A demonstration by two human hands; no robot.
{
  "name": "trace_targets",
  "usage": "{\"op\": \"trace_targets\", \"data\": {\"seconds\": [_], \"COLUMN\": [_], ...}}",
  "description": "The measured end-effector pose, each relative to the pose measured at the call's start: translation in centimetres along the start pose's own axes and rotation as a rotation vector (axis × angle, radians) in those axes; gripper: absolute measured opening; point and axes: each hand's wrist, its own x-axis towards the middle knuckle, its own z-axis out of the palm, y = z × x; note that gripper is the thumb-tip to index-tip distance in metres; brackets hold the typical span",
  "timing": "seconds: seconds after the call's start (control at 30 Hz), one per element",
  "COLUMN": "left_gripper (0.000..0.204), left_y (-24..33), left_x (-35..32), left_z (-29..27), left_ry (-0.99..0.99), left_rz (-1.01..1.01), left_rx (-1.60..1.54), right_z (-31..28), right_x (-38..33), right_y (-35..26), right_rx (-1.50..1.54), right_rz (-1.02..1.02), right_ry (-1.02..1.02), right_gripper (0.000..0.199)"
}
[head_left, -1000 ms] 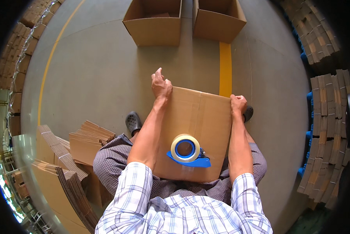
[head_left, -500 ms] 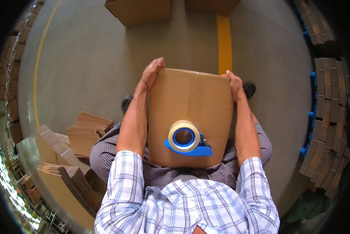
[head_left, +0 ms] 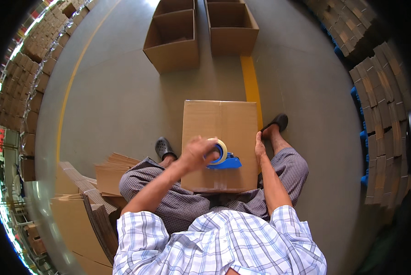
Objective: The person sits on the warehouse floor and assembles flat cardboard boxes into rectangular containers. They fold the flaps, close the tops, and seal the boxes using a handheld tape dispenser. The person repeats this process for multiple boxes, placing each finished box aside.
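Note:
A closed cardboard box (head_left: 242,119) sits in front of my lap between my legs, with a strip of clear tape down the middle of its top. On that top lies a blue tape dispenser (head_left: 228,162) carrying a roll of pale tape. My left hand (head_left: 198,153) is over the left part of the roll; motion blurs its fingers, so I cannot tell whether they grip it. Against the box's right side, my right hand (head_left: 260,147) holds the edge, thumb up, its other fingers mostly hidden.
Two rows of open cardboard boxes (head_left: 178,50) stand ahead on the floor. Flattened cardboard sheets (head_left: 116,172) lie by my left knee. Tall stacks of flat cartons (head_left: 384,96) line the right side, with more stacks (head_left: 15,96) far left. Yellow lines mark the floor.
My left hand has left the box's far left corner and come back to the tape dispenser. My right hand has slid nearer along the right side. The view has tilted up, showing more boxes ahead.

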Motion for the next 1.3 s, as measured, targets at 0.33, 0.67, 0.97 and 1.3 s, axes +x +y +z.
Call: {"op": "trace_targets", "data": {"seconds": [0.33,0.67,0.97,1.3], "left_gripper": [0.043,0.040,0.024,0.023], "left_y": [-0.8,-0.8,0.4,-0.6], "left_x": [-9.2,-18.5,-18.8,-17.5], "left_z": [-1.7,-13.1,-15.1,-14.6], "left_ry": [0.230,0.747,1.198,1.150], "left_rz": [-0.324,-0.960,-0.771,-0.789], "left_rx": [0.357,-0.221,-0.497,-0.643], "right_z": [10.9,6.8,6.0,8.4], "right_x": [-7.6,-3.7,-7.1,-10.7], "right_y": [-5.4,0.1,-3.4,-8.9], "right_rx": [0.098,-0.528,0.228,0.197], "right_rz": [-0.072,-0.110,-0.088,-0.499], "right_ry": [-0.226,-0.101,-0.531,-0.181], "right_gripper": [0.085,0.085,0.037,0.019]}}
